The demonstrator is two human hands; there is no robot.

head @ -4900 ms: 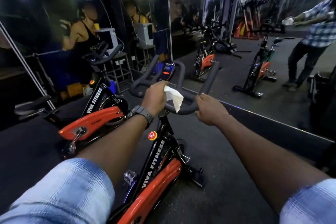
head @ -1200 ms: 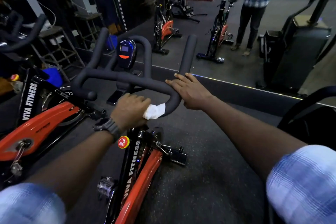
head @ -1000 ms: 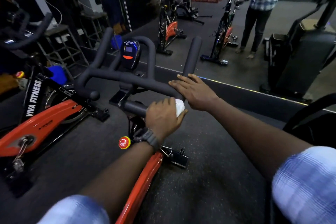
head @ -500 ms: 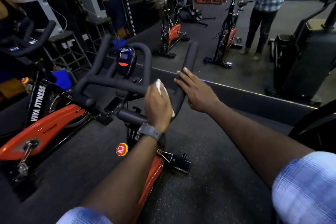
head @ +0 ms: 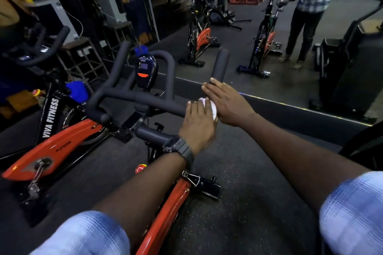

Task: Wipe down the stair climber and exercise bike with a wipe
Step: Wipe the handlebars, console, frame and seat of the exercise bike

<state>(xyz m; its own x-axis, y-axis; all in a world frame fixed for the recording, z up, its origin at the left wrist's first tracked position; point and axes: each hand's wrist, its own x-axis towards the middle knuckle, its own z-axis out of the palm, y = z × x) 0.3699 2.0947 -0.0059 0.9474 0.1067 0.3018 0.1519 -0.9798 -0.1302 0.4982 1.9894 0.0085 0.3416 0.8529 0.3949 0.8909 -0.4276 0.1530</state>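
Your left hand (head: 198, 125) grips the wipe (head: 211, 107) and has slid it from the lower grip up to the right bend of the exercise bike's handlebar (head: 143, 99); your right hand (head: 227, 103) lies flat and relaxed beside it, steadying the bar. The handlebar is nearly covered; the stair climber (head: 342, 64) beyond is probably next

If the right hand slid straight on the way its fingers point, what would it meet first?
Probably nothing new: the right hand already lies flat on the right handlebar horn, fingers pointing along it, so it would travel up the horn to its rounded tip.
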